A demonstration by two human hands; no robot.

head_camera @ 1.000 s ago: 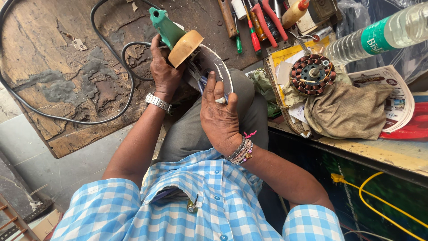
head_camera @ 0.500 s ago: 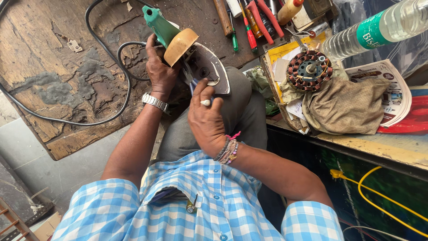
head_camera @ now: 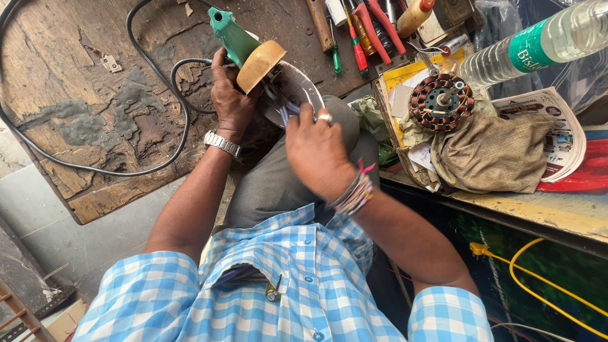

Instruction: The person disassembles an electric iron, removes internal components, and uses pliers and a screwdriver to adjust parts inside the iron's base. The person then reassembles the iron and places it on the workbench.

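The left hand wraps its fingers around the body of a green power tool just below its tan, rounded cap, holding the tool against a grey metal disc-shaped part that rests on the person's knee. The fingers are curled tight on the tool, with a metal wristwatch showing on the wrist below. The right hand is closed around the blue handles of a pair of pliers, whose tip points in toward the spot where the tool meets the disc (the hand is blurred, so how the tip sits cannot be made out). A ring sits on one finger, and coloured thread bands circle the wrist.

A black cable loops across the worn wooden board beyond the left hand. On the tabletop to the right lie a wound copper stator, a crumpled brown cloth, a plastic bottle on its side and a printed leaflet. Screwdrivers with red and green handles lie at the top edge, near the tool. A yellow wire hangs below the tabletop.
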